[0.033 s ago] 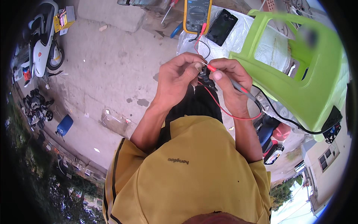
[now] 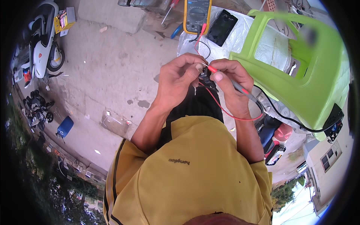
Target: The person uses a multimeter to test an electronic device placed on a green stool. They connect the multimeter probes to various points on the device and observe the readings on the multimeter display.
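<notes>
Both my hands meet in front of my lap. The fingers of my left hand [image 2: 180, 78] are pinched around a small black part [image 2: 206, 79], which looks like a connector; the fingers hide much of it. A red and grey multimeter test probe [image 2: 240, 87] is gripped in my right hand [image 2: 234, 82]. Its thin metal tip is at my left fingertips; I cannot tell whether it touches the part. The probe's red lead [image 2: 225, 110] loops below my hands. Beyond them lies a yellow-edged digital multimeter [image 2: 197, 15] with red and black leads plugged in.
Right of the multimeter, a black phone-like device [image 2: 222, 27] lies on white plastic sheeting [image 2: 245, 28]. A green plastic stool [image 2: 277, 80] stands at the right, with a black cable [image 2: 288, 118] running beside it. A white scooter [image 2: 41, 52] and a blue container [image 2: 65, 126] are at the left.
The multimeter, the black device and the stool appear shifted very slightly left and up in the picture. My hands keep the same grips and place.
</notes>
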The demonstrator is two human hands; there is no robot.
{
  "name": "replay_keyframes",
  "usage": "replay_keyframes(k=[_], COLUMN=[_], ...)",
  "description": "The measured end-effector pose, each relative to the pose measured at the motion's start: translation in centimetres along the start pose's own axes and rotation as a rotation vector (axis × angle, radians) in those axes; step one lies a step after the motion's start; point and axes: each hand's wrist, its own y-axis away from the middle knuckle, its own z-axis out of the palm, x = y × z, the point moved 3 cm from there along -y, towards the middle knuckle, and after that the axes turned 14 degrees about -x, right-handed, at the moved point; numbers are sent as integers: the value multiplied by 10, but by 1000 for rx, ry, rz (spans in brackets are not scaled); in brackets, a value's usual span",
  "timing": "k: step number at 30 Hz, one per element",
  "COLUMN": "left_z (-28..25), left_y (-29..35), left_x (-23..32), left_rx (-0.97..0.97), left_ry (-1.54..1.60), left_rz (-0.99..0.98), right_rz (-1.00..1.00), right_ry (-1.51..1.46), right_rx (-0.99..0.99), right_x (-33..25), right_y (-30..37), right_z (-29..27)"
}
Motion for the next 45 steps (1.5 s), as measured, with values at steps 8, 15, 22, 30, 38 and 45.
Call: replay_keyframes(k=[8,15,22,30,38,45], left_z=[20,34,56,87,113,130], left_y=[15,26,27,23,28,43], left_x=[16,25,41,56,64,58], left_rx=[-75,-137,-275,-431,-508,-429], left_ry=[-12,-65,-24,-60,-115,-136], left_rz=[72,86,105,97,72,83], right_rz=[-62,-94,-210,-278,-394,-359], right_ry=[-11,33,16,126,144,135], right_rx=[-16,-21,-31,95,153,77], right_x=[-18,-35,-61,-83,-87,-95], right_y=[18,35,57,86,111,123], right_z=[6,8,2,-1,-7,-16])
